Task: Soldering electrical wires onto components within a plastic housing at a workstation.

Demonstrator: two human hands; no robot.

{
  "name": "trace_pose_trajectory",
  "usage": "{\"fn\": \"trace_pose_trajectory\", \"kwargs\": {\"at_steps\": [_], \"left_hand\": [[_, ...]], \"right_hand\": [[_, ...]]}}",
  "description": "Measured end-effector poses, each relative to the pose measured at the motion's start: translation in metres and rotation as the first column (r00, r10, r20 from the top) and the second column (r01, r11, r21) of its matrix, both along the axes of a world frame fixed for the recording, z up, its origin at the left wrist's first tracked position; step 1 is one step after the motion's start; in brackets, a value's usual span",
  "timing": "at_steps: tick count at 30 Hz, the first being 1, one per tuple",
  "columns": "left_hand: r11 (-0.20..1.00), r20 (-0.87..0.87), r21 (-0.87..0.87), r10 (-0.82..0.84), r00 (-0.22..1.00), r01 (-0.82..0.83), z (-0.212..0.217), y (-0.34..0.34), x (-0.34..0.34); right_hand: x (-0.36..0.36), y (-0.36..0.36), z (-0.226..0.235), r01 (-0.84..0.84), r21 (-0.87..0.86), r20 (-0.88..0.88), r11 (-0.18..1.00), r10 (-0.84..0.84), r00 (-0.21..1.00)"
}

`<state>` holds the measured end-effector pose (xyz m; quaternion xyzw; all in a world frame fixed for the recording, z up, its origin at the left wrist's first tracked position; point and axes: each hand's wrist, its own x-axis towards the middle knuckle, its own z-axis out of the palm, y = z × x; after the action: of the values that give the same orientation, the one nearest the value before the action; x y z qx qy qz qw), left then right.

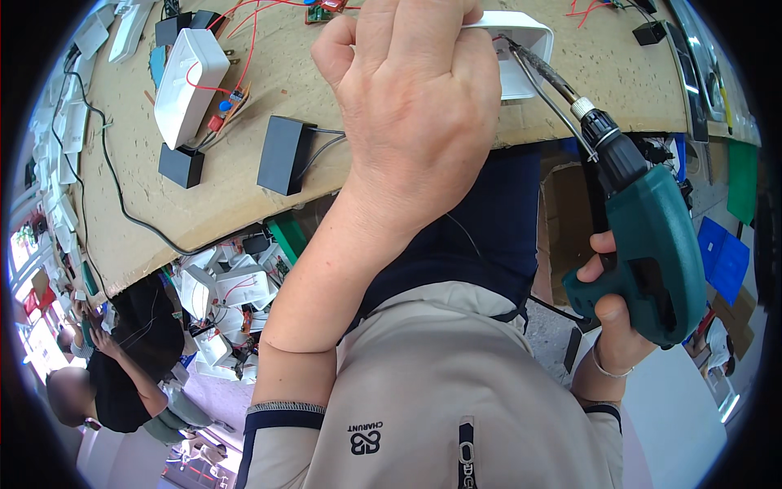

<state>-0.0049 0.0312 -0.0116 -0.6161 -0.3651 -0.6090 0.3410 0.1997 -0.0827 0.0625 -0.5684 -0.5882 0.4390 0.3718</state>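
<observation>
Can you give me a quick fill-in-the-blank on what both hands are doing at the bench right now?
1. The right hand grips a ____ power screwdriver.
2. The left hand holds a ____ plastic housing at the bench edge.
3. The screwdriver's bit points into the ____.
4. A second white housing has ____ wires running from it.

Missing words: green; white; housing; red

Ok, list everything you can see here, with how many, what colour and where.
white plastic housing: one, white, top centre, under the left hand
second white housing: one, white, upper left on the bench
black boxes: two, black, bench's near edge
electric screwdriver: one, green, right
workbench: one, tan, across the top
co-worker: one, dark top, lower left
left hand: on the housing
right hand: gripping the screwdriver
</observation>
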Motion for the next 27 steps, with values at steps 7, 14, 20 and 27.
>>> {"fn": "trace_pose_trajectory", "kwargs": {"at_steps": [7,14,20,27], "left_hand": [[0.684,-0.332,-0.637,0.173,0.927,-0.355,0.05,-0.048,0.004],[0.697,-0.335,-0.618,0.187,0.924,-0.365,0.029,-0.03,0.005],[0.711,-0.267,-0.645,0.132,0.955,-0.278,0.031,-0.033,0.004],[0.654,-0.148,-0.749,-0.009,0.989,-0.106,0.048,-0.056,-0.012]], "right_hand": [[0.005,-0.004,0.0,-0.028,0.013,-0.002,1.0,0.028,1.0],[0.005,-0.013,-0.002,0.037,0.034,-0.046,0.999,-0.036,0.998],[0.015,-0.014,-0.003,0.03,0.059,-0.078,0.998,-0.025,0.997],[0.02,-0.004,-0.004,-0.016,0.145,-0.189,0.989,0.044,0.981]]}}
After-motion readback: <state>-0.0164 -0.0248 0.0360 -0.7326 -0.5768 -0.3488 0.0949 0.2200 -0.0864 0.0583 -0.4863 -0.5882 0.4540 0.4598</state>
